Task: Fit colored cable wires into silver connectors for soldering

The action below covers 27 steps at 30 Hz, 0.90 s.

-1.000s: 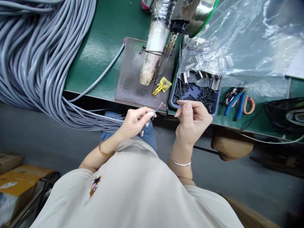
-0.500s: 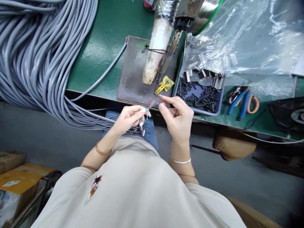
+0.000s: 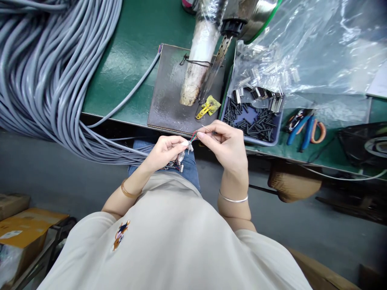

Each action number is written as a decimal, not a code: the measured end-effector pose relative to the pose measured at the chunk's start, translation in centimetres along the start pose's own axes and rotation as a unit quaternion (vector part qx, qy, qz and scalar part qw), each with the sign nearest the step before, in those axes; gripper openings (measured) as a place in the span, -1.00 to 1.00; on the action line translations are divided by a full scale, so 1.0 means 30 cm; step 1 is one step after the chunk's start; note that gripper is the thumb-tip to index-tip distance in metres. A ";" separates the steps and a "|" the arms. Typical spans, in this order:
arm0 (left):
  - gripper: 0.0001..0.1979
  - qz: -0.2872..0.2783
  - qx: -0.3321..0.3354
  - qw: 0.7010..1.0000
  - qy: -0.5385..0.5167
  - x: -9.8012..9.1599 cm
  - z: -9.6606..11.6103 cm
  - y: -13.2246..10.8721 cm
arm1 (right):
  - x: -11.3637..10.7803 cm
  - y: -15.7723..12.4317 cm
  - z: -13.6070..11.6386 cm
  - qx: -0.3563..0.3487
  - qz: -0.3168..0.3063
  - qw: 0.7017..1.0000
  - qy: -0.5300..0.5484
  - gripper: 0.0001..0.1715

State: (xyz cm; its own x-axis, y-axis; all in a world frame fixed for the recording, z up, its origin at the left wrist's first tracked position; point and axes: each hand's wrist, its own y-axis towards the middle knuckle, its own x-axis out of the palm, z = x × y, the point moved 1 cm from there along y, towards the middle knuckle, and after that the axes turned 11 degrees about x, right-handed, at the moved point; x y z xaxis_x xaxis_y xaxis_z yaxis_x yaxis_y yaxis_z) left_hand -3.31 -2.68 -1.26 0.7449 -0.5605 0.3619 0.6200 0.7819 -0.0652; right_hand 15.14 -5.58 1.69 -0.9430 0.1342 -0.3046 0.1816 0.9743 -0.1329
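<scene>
My left hand [image 3: 165,152] pinches the stripped end of a grey cable just in front of the table edge. Thin coloured wires [image 3: 193,137], red and green among them, fan out from that end. My right hand [image 3: 227,146] has closed thumb and forefinger on the tips of these wires. Whitish strands hang below the left fingertips. Under the left hand, connectors on other cable ends [image 3: 178,164] rest over the lap. Beyond the hands, a yellow clip [image 3: 203,111] lies on a dark board [image 3: 169,94], beside a crumpled yellow piece [image 3: 214,105].
A big bundle of grey cables [image 3: 57,68] fills the left. Over the board hang a wrapped white rod [image 3: 193,74] and a metal-tipped tool [image 3: 218,60]. A blue tray [image 3: 266,142] holds black tubes and metal connectors, partly under plastic bags [image 3: 320,52]. Pliers [image 3: 308,131] lie to its right.
My right hand has come down onto the coloured wires and taken their tips between thumb and forefinger; before, it hovered just right of them. My left hand keeps its pinch on the cable.
</scene>
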 end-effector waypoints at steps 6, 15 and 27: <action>-0.50 0.005 0.001 1.000 0.004 0.008 0.003 0.004 | -0.011 0.020 -0.005 0.033 -0.041 0.998 0.025 -0.68; -0.50 0.016 0.005 1.000 -0.002 0.010 -0.002 0.002 | 0.000 0.015 -0.005 0.042 -0.035 0.998 0.030 -0.68; -0.58 0.082 0.054 0.995 -0.029 0.006 -0.030 -0.004 | 0.063 -0.055 -0.018 -0.025 0.093 0.995 -0.017 -0.77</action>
State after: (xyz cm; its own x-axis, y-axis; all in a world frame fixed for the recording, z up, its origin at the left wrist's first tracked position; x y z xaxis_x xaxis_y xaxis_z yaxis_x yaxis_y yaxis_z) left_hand -3.03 -3.12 -2.04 0.8160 -0.4097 0.4077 0.4596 0.8877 -0.0280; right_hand 12.90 -6.82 1.84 -0.8842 0.3071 -0.3519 0.3367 0.9413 -0.0244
